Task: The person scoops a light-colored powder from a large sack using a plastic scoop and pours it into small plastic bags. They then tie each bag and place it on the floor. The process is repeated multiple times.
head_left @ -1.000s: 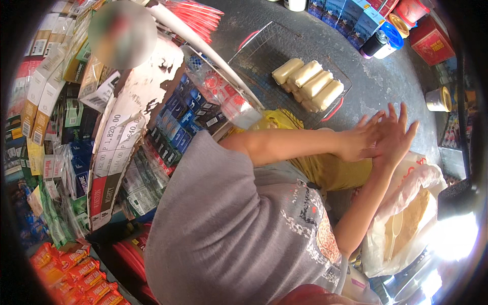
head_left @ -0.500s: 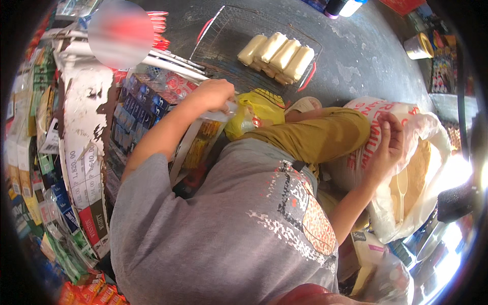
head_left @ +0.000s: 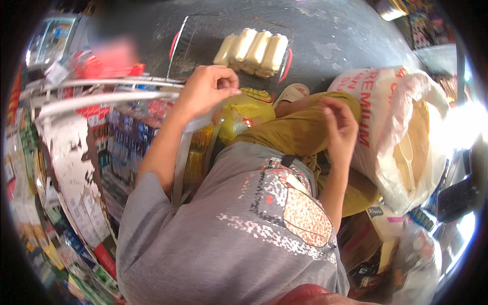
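Note:
My left hand (head_left: 207, 91) is raised at the end of a bent arm, above a yellow plastic bag (head_left: 239, 121) beside my leg. Its fingers are curled in toward the thumb; whatever they may hold is too small to make out. My right hand (head_left: 339, 127) hangs over my bent knee in brown trousers, fingers loosely apart and nothing in them. To its right stands a large white sack (head_left: 368, 109) with red print, its top rolled open on brown contents (head_left: 421, 137). A pale scoop handle (head_left: 405, 152) shows at the sack's mouth.
On the dark floor ahead, a wire rack (head_left: 172, 56) with red handles holds several pale, filled plastic packs (head_left: 259, 48). A worn white shelf frame (head_left: 66, 142) and stacked packets crowd my left. An opened carton (head_left: 363, 236) and a clear plastic bag (head_left: 419, 259) sit lower right.
My left hand has lifted up and away from the clear plastic beside the yellow bag. My right hand has shifted left, off the sack toward my knee. The whole view has turned slightly.

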Motion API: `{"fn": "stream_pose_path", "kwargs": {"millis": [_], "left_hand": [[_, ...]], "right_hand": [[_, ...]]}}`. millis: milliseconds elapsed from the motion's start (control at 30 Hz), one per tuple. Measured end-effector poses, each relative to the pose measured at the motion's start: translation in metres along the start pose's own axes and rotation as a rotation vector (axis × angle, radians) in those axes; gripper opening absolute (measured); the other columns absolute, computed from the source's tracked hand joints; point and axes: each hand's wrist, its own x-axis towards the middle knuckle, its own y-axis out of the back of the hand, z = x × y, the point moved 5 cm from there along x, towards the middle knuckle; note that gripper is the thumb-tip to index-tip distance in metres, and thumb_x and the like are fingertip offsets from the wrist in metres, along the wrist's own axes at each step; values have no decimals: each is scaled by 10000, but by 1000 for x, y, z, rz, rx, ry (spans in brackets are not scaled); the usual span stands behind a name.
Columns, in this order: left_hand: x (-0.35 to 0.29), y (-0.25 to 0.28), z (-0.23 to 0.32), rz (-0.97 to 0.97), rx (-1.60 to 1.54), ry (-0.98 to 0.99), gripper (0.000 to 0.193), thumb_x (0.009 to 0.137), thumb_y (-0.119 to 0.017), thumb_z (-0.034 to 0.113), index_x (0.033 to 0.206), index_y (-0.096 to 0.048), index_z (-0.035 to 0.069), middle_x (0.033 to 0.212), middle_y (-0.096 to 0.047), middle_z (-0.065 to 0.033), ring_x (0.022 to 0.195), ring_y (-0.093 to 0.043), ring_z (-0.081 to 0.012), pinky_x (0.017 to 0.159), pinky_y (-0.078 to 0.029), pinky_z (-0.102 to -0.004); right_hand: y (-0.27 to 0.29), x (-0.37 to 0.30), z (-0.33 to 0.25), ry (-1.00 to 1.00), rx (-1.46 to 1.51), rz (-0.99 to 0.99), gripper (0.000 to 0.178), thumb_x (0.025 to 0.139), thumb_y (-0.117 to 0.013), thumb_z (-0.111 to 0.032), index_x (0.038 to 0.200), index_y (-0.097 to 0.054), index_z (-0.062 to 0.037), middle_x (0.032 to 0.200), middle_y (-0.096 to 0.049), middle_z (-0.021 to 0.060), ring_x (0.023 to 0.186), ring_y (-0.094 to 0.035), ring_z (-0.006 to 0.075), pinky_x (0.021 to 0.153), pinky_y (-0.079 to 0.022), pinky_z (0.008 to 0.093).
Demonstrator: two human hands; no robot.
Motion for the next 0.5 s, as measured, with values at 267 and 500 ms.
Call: {"fn": "stream_pose_path", "kwargs": {"millis": [267, 500], "left_hand": [[37, -61, 139, 89, -799, -509, 111, 759, -741, 50, 785, -634, 31, 750, -642, 3, 712, -575, -54, 671, -460, -200], [60, -98, 174, -339, -658, -491, 121, 885, -609, 131, 935, -638, 24, 805, -608, -12, 822, -581, -84, 781, -458, -238]], "right_hand": [[9, -8, -58, 76, 394, 131, 239, 883, -623, -148, 1058, -566, 4, 970, -623, 63, 927, -564, 127, 834, -446, 287], [68, -22, -81, 81, -67, 374, 127, 906, -575, -121, 847, -593, -10, 678, -565, 18, 646, -550, 117, 570, -444, 277]]}}
